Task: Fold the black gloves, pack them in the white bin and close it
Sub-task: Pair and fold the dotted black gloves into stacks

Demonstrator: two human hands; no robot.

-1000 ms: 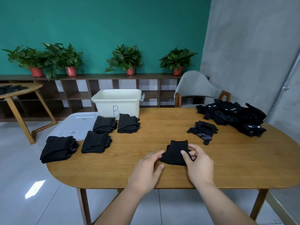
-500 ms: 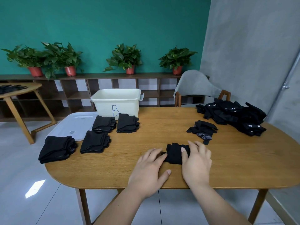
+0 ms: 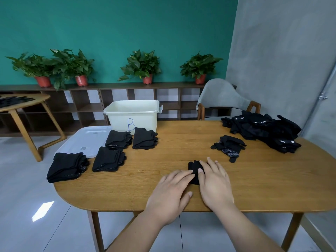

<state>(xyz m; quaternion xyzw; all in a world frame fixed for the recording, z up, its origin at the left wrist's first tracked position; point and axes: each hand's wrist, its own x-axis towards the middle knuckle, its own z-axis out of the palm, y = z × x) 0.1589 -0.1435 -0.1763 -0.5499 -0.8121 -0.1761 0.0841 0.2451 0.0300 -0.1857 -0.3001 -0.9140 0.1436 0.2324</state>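
The glove (image 3: 195, 170) lies near the table's (image 3: 181, 153) front edge, long axis running away from the person, lumpy end farthest (much of it is covered). Both hands press it with straight, close-set fingers: the left hand (image 3: 172, 190) at its left edge, the right hand (image 3: 214, 182) on top. Four stacks (image 3: 109, 159) sit to the left; one loose pair (image 3: 229, 147) and one heap (image 3: 263, 130) to the right. One bin (image 3: 132, 113) stands behind, its lid (image 3: 87, 140) off beside it. Wooden oval table, grey tile floor, teal wall, four plants (image 3: 141, 65) on a shelf
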